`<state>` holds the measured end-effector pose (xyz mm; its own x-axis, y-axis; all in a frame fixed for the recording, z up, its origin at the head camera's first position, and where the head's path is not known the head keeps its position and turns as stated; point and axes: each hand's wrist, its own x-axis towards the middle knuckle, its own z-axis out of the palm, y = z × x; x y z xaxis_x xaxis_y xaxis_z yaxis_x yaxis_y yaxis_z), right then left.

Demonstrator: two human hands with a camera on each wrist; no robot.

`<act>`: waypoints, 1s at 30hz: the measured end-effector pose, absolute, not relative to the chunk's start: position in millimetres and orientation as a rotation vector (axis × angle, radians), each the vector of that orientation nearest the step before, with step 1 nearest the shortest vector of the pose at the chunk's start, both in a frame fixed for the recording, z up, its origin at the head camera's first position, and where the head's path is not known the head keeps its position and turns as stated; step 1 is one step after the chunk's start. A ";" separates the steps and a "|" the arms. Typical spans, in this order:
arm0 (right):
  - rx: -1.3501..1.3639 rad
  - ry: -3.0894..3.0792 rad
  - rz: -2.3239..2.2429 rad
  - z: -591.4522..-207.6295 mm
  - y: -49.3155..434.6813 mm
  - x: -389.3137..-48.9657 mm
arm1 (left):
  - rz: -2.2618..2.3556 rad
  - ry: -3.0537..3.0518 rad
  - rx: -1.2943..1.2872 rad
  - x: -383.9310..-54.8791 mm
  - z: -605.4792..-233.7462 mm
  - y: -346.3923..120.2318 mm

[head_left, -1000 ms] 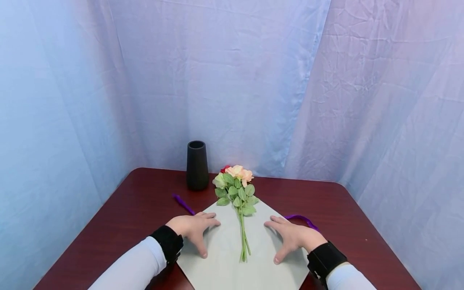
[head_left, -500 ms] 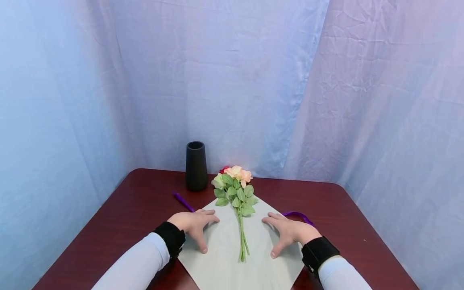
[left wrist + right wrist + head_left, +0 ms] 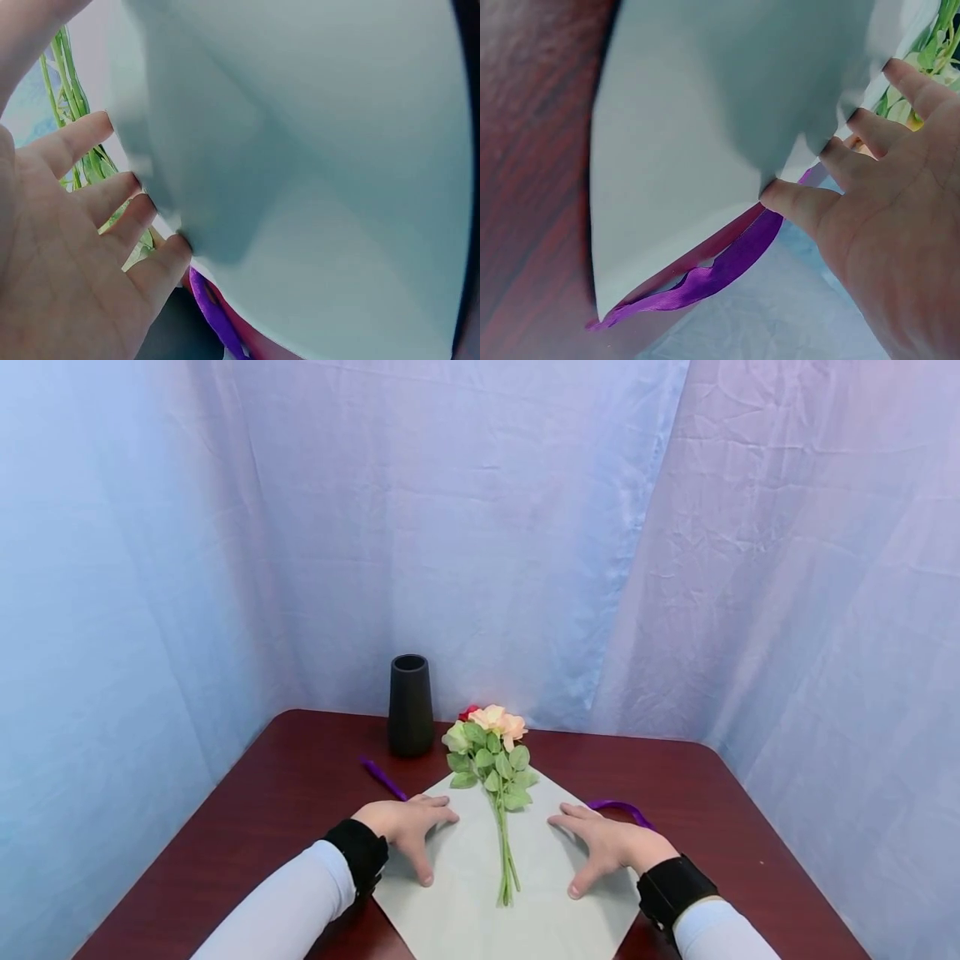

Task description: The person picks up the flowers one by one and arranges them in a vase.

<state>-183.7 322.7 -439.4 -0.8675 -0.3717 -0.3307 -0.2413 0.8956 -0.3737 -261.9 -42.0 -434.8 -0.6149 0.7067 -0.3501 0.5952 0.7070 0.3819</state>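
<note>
Fingers point(image 3: 76, 142) spread wide, a person's left hand point(image 3: 407, 828) and right hand point(image 3: 604, 844) rest on pale paper point(image 3: 525, 925), either side of a bunch of flowers point(image 3: 494, 781) lying along its middle on a dark-red bench point(image 3: 697, 810).

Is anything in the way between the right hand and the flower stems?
Nothing I can see. Between the right hand and the flower stems only the white paper shows, and it lies under them.
</note>
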 end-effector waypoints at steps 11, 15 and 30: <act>-0.467 2.653 -0.496 -438.2 339.7 -172.5 | 0.290 2.458 1.057 -256.3 -437.6 -27.9; -0.474 2.655 -0.508 -438.9 345.6 -168.4 | 0.280 2.462 1.063 -254.4 -438.4 -21.6; -0.510 2.668 -0.556 -442.3 369.4 -155.8 | 0.231 2.483 1.106 -240.6 -437.2 -1.1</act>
